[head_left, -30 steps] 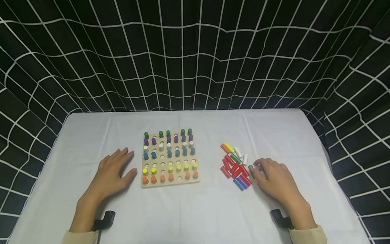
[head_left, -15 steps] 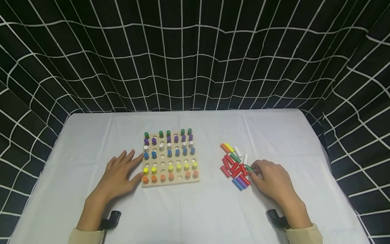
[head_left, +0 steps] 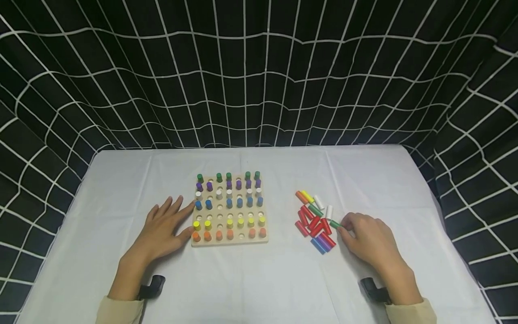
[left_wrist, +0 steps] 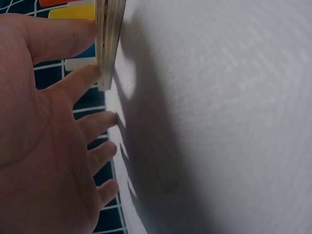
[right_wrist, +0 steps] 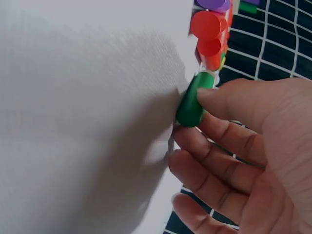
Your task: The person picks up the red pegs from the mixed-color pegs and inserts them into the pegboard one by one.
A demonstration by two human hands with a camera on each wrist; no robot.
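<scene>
A wooden pegboard (head_left: 232,243) lies flat on the table, with rows of green, purple, white, blue, yellow and orange pegs and some bare holes. My left hand (head_left: 159,231) rests at its left side, fingers spread; in the left wrist view the thumb and index fingertip (left_wrist: 90,73) touch the board's edge (left_wrist: 108,46). To the right of the board, my right hand (head_left: 370,238) pinches a green peg (right_wrist: 192,100) between thumb and fingers. That peg lies slanted at the right side of a pile of loose pegs, its near end by the fingertips.
The loose pile holds several red pegs (head_left: 315,230), a blue peg (head_left: 317,245), a purple peg (head_left: 323,243), white pegs (head_left: 329,212), another green peg (head_left: 315,210), a yellow peg (head_left: 307,196) and an orange peg (head_left: 301,197). A black cloth with white grid lines (head_left: 259,90) surrounds the white table (head_left: 263,288).
My left hand has moved right, from beside the board to touching its left edge. The right hand's thumb and fingers have come together on the green peg, which now lies at a different slant.
</scene>
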